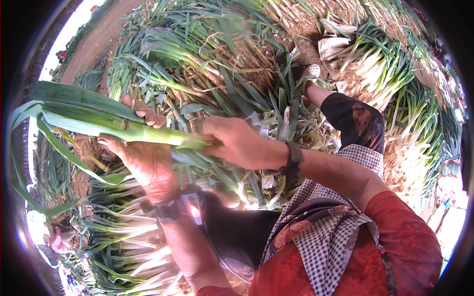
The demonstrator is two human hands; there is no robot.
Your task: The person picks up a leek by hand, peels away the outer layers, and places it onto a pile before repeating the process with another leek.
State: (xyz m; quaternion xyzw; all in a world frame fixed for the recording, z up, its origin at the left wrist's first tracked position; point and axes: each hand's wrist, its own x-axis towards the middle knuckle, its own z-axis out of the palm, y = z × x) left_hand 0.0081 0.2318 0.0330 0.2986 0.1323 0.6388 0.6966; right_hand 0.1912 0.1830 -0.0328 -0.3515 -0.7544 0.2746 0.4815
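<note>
A thick leek [91,112] lies across in front of me, its broad green leaves reaching to the left and some bending downward. My left hand [148,159] supports the pale green stalk from below, with the fingers curled round its far side. At the stalk's right end, my right hand [239,143] is closed on the leek's base or an outer layer there; its fingers hide exactly which. Peeled leaf scraps [269,126] lie beyond and below my right hand.
Untrimmed leeks [197,54] with soil and roots are heaped ahead. Cleaned leeks with white stalks [136,232] lie in a row at lower left, and more pale-stalked leeks [382,64] lie at right. My outstretched leg [355,118] is at right, beside light cloth or sacking [333,48].
</note>
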